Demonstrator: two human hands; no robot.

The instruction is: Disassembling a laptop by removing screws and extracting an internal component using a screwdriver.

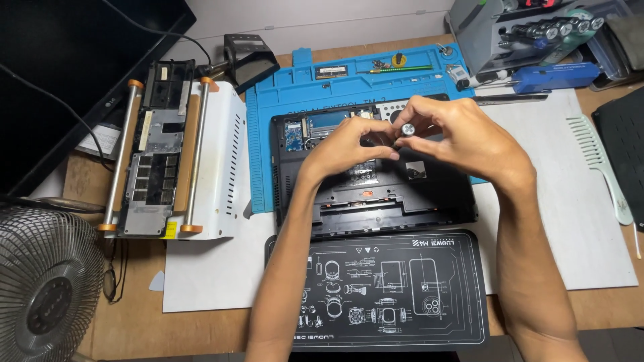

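Note:
A black laptop (pixel 429 201) lies upside down with its bottom cover off, resting on a blue work mat (pixel 268 121). Both my hands hover above its middle. My right hand (pixel 456 137) grips a screwdriver (pixel 405 131), whose round silver cap faces the camera. My left hand (pixel 345 147) pinches the screwdriver's lower part near the tip with thumb and forefinger. The tip itself is hidden behind my fingers. A circuit board and memory slots (pixel 315 129) show in the laptop's open bay, left of my hands.
A black printed mat (pixel 402 295) lies in front of the laptop. A removed cover panel (pixel 157 154) rests on a white metal device at left. A fan (pixel 40 288), a monitor (pixel 60 60), a green comb (pixel 597 161) and a grey screwdriver-bit rack (pixel 523 30) stand around.

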